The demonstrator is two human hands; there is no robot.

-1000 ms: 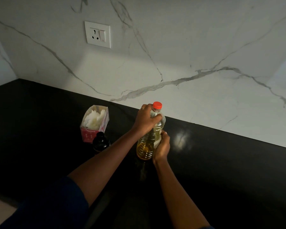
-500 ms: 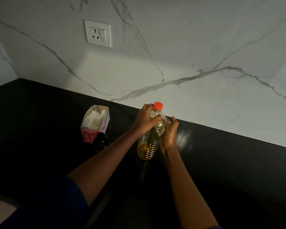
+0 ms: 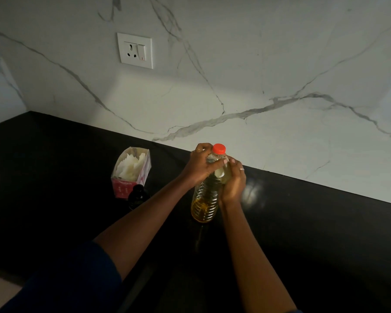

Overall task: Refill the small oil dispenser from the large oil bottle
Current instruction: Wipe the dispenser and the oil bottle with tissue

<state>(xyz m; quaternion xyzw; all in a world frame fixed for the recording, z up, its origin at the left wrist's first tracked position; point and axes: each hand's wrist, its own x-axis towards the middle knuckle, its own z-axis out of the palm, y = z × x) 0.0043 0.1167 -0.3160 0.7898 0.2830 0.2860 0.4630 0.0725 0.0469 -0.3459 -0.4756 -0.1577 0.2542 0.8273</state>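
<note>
Now, the black table (image 3: pixel 303 222) runs back to the marble wall (image 3: pixel 257 64), their joint slanting down to the right, with a corner at the far left. There is broad bare table to the right of the bottle (image 3: pixel 204 199), and more to the left of the box (image 3: pixel 131 172). The bottle stands upright on the table, near the wall, with yellow oil low in it and its red cap (image 3: pixel 219 148) on. The left hand (image 3: pixel 200 163) is curled round the bottle's shoulder just under the cap, gripping it. The right hand (image 3: pixel 234 184) wraps the upper body from the right side, fingers closed on it too. The dispenser (image 3: pixel 137 196), small and dark, stands just in front of the box, left of the bottle and beside the left forearm, and neither hand touches it. A socket (image 3: pixel 134 50) sits high on the wall.
</note>
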